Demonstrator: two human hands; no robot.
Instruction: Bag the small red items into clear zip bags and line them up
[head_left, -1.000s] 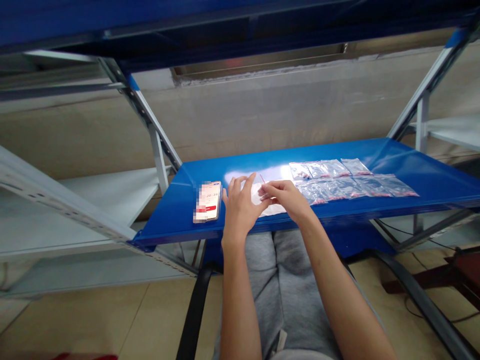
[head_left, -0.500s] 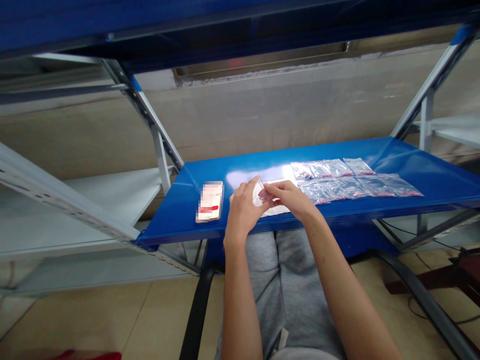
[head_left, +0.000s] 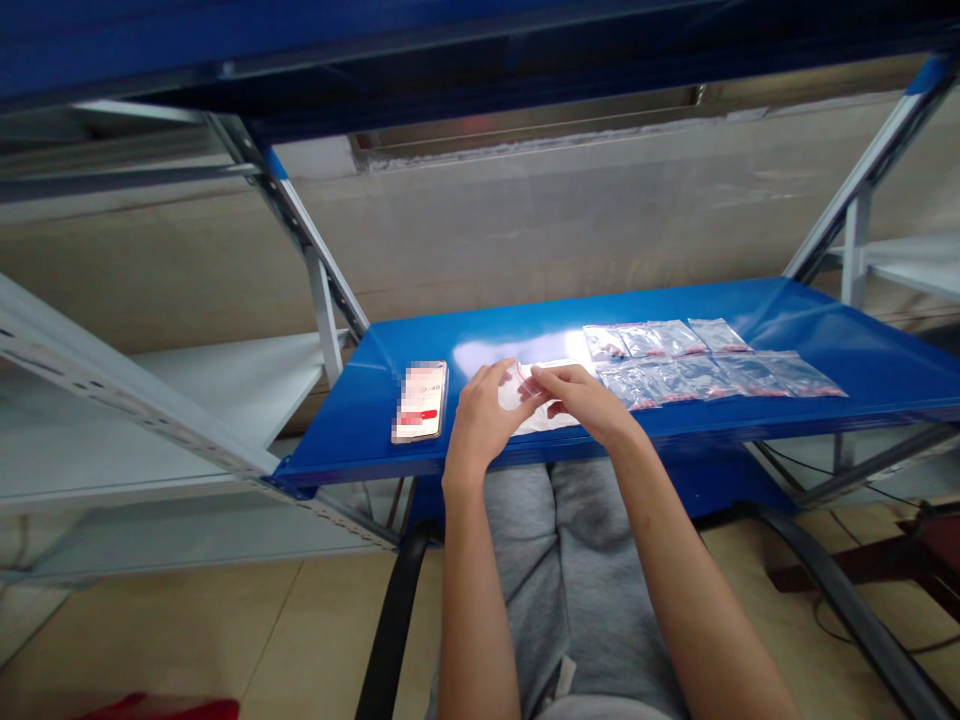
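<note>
A small clear zip bag [head_left: 521, 386] with a red seal line is held up between my hands, just above the shelf. My left hand [head_left: 480, 422] grips its left side, and my right hand [head_left: 581, 398] pinches its right edge with the fingertips. A white sheet [head_left: 547, 423] lies partly hidden under my hands. To the right, several flat clear bags with red-marked edges lie in two rows [head_left: 675, 360]. A smartphone [head_left: 418, 402] with a blurred screen lies left of my left hand.
The items rest on a blue metal shelf [head_left: 697, 305] in a steel rack, with an upright [head_left: 319, 310] at the left and another blue shelf overhead. Below are my grey-trousered lap [head_left: 577, 570] and a black chair arm [head_left: 394, 620].
The small bag has gone from standing more upright at my left fingers to lying flatter between both hands. My hands have drawn slightly closer together around it.
</note>
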